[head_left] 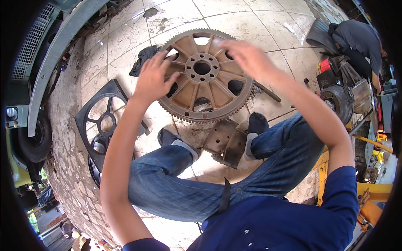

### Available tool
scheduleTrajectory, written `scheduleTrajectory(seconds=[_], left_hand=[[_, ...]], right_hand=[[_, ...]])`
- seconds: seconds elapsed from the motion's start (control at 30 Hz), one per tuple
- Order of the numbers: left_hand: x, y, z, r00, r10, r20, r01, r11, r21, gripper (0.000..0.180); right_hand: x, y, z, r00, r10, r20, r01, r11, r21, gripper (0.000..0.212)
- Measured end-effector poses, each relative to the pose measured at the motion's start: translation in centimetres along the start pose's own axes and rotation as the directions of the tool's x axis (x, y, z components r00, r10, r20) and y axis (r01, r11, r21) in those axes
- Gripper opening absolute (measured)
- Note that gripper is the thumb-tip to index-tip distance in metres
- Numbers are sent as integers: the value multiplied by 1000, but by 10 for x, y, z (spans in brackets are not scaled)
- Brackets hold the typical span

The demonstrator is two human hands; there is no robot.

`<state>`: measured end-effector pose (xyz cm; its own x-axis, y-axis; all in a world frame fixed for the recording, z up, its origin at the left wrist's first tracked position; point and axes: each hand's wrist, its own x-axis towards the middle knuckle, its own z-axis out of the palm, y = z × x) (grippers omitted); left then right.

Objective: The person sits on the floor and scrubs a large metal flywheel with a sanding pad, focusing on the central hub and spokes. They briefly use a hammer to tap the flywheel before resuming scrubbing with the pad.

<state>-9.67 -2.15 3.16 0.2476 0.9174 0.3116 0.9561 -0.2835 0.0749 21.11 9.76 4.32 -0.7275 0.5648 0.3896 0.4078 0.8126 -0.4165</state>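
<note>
Toothed wheel (202, 85): rust-toned metal, matt, slightly rough
Floor tiles (234, 23) beneath the wheel: smooth, glossy in patches, cracked
Rag (145, 60) left of the wheel: dark matt cloth
Black frame (112, 86) lower left of the wheel: apparently plastic, smoothish
Bracket (220, 136) below the wheel: brownish metal, matt, rough

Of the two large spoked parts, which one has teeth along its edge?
The brown metal wheel by the left hand and right hand. Its visible rim is toothed; the black frame to its left has plain edges.
</note>
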Motion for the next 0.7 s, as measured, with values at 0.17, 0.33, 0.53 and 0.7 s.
scheduleTrajectory(seconds=[0.17, 0.33, 0.53, 0.7], left_hand=[[-4, 15, 17, 997, 20, 78, -23, 999, 45, 55], [-9, 9, 19, 997, 16, 81, -16, 1000, 10, 53], [-8, 10, 19, 996, 2, 92, -1, 1000, -10, 51], [-10, 8, 20, 999, -8, 46, 12, 997, -75, 43]], right_hand=[[-12, -22, 40, 851, -429, 302, 498, 841, -209, 41], [-17, -11, 35, 898, -347, 272, 405, 893, -198, 45], [-27, -21, 34, 873, -359, 330, 436, 878, -200, 48], [-20, -10, 26, 893, -320, 315, 410, 868, -279, 48]])
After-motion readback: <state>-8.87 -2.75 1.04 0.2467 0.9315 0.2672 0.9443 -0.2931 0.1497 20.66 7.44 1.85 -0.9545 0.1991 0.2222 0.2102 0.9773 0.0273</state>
